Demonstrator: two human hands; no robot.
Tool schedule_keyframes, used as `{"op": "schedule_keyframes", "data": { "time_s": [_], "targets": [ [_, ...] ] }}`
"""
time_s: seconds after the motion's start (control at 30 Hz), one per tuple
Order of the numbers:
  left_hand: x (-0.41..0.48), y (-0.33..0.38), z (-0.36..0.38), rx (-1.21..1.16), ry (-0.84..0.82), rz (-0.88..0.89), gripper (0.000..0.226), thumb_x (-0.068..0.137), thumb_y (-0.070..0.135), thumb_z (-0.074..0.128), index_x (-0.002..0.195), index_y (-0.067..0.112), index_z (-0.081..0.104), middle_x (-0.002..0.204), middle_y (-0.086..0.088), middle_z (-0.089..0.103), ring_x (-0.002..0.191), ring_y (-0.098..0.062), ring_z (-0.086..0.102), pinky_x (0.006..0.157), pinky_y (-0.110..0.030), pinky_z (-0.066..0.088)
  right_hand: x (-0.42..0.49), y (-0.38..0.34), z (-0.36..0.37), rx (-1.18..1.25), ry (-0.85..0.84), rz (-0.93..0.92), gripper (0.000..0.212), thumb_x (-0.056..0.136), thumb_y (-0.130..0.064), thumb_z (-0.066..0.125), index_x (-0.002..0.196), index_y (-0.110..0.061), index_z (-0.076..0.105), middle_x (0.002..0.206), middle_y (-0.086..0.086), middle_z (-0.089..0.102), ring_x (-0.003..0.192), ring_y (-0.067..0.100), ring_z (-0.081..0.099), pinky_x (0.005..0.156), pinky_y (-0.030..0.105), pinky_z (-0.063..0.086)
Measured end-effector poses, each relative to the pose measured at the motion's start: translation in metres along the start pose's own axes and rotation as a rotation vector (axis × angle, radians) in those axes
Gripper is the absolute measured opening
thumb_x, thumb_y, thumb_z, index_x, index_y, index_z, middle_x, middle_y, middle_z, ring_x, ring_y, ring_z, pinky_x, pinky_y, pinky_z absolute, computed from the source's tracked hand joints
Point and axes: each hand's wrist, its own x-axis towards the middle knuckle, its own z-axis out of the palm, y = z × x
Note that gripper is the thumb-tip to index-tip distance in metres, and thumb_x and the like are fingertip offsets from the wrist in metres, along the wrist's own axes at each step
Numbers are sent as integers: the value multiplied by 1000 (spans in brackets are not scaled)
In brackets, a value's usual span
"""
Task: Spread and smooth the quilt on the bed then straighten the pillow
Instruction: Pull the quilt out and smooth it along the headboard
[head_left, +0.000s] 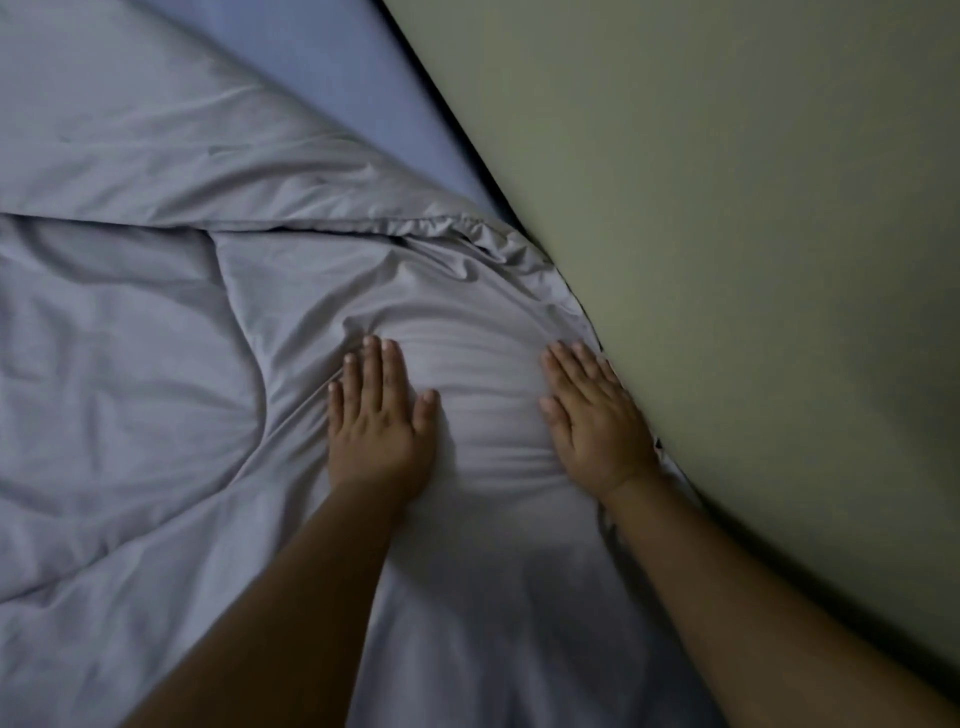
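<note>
Head view, read left to right. Left of my fingers the grey quilt lies in broad soft folds, with a curved crease bending toward my left hand. That hand lies palm down, fingers extended and nearly together, gripping nothing, only pressing the cloth. Between the two hands the quilt bulges, crossed by fine ripples; beyond the fingertips its gathered hem lies bunched, and past that the bare bed sheet shows. My right hand is likewise flat and open, holding nothing, its outer edge close against the wall. I judge the smoothing step in hand: I would keep both palms flat, sweep outward from the bulge, and push the ripples toward the hem rather than pinching. No pillow is in view.
</note>
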Motion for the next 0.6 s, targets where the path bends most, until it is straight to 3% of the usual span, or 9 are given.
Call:
{"op": "schedule_keyframes", "data": {
  "time_s": [0.1,0.23,0.33,0.47,0.6],
  "targets": [
    [-6,5,-4,-10,-2,-16,75,88,58,5,152,21,-3,161,0,-7,148,-17,-11,119,-34,-11,-6,-19,-7,43,56,43,56,100,-38,20,136,-3,46,141,14,48,134,30,40,113,41,25],
    [-30,11,-1,8,-6,113,69,90,57,4,148,23,-12,157,5,-16,143,-10,-19,113,-26,-23,-62,-17,-8,40,-52,-59,56,100,-41,24,142,-7,36,149,8,36,139,26,31,115,43,22],
    [-41,3,6,76,-7,143,69,91,56,11,149,21,-2,159,2,-3,148,-16,-3,117,-30,-10,-82,13,-6,-45,-89,-8,56,99,-42,25,142,-6,35,149,7,35,138,27,34,114,40,25],
    [-40,6,6,58,-16,114,72,89,58,7,150,22,-3,159,3,-6,147,-14,-6,116,-30,-11,-76,6,-13,-38,-42,75,60,99,-43,21,141,-3,39,148,9,35,139,27,32,115,36,22],
    [-47,6,6,45,10,89,71,91,55,14,152,18,9,160,-1,6,147,-17,3,118,-34,-3,-72,-2,-11,-29,-43,-11,60,99,-43,21,141,-3,37,148,11,36,138,26,32,114,39,23]
  ]
}}
